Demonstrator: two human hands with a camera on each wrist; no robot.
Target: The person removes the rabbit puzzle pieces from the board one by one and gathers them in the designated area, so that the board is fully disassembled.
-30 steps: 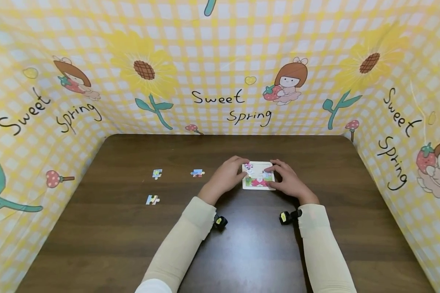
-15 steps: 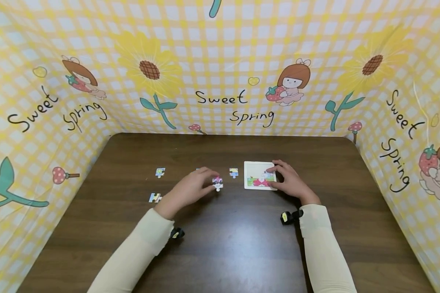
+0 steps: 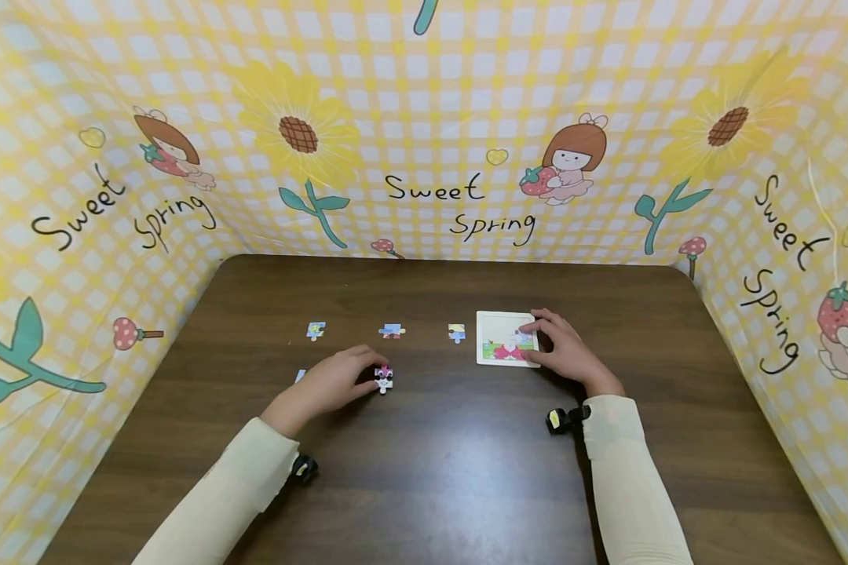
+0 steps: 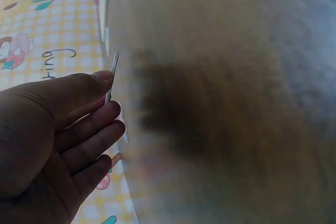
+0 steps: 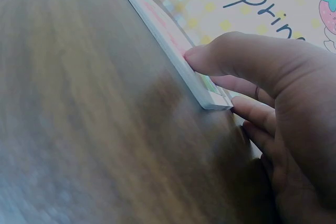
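My left hand [image 3: 328,386] pinches a pink-and-white puzzle piece [image 3: 384,380] between thumb and fingers, over the table left of centre. Seen edge-on in the left wrist view, that puzzle piece [image 4: 112,72] is a thin pale strip at the thumb tip. A white-framed puzzle tray [image 3: 486,315] lies right of centre, with joined pieces along its bottom and right side and bare white at its upper left. My right hand [image 3: 568,351] holds the tray at its right edge. In the right wrist view the thumb [image 5: 210,59] presses on top, with fingers beside the corner.
Three loose pieces lie in a row left of the tray: a yellow-and-blue piece [image 3: 456,333], a blue one [image 3: 392,331] and a bluish one [image 3: 316,330]. Another piece [image 3: 300,376] is partly hidden behind my left hand. Patterned cloth [image 3: 424,141] walls the brown table [image 3: 424,486].
My left hand has lifted the pink-and-white piece from the tray and carried it left and nearer. A yellow-and-blue piece now shows left of the tray. My right hand stays on the tray.
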